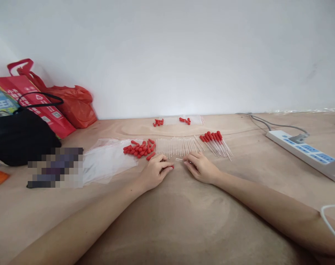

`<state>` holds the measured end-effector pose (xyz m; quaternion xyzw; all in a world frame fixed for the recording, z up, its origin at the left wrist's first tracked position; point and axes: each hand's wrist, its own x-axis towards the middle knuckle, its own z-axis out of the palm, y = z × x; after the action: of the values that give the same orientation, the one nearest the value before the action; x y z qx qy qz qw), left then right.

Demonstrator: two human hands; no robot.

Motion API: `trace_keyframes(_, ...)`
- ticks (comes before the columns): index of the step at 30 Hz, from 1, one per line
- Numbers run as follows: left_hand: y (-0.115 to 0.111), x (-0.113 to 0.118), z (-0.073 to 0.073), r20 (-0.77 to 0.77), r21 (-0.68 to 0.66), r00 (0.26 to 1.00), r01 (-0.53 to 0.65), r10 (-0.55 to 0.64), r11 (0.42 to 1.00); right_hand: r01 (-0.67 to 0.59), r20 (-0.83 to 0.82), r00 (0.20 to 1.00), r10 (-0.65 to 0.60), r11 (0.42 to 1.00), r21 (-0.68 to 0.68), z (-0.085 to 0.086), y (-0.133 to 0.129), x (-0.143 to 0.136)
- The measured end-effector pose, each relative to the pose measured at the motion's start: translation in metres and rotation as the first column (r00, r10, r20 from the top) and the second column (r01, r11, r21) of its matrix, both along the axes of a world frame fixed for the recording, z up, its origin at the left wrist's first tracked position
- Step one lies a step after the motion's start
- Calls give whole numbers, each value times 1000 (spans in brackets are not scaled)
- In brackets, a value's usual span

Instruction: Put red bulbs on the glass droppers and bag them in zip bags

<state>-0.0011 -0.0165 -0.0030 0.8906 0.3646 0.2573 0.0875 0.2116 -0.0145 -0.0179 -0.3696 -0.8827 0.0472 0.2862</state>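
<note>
My left hand (157, 171) is closed around a red rubber dropper bulb (172, 167), whose end peeks out at the fingertips. My right hand (199, 167) pinches a clear glass dropper tube (179, 159); its end points left toward the bulb, with a small gap between the two. Just beyond the hands lies a row of bare glass tubes (175, 145). A heap of red bulbs (139, 149) sits left of that row. On the right, several droppers with red bulbs fitted (215, 141) lie side by side.
Clear plastic bags (106, 162) lie left of the bulbs. More red bulbs (158, 122) and a bag are near the wall. A white power strip (305, 151) with a grey cable stands at right. Red bags (73, 105) and a black bag (23, 136) fill the left side.
</note>
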Motion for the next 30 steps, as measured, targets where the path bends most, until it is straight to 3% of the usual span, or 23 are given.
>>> trace_keyframes(9, -3, 5, 4, 46, -4, 994, -98, 98, 995, -81, 14, 997, 80, 996, 43, 2, -3, 0)
trace_keyframes(22, -3, 4, 3, 88, 49, 995, -43, 39, 998, -53, -28, 998, 56, 992, 116, 3, -5, -2)
trace_keyframes(30, -4, 3, 1, 89, 110, 996, 17, -26, 994, -111, -35, 993, 117, 985, 130, 1, -2, 0)
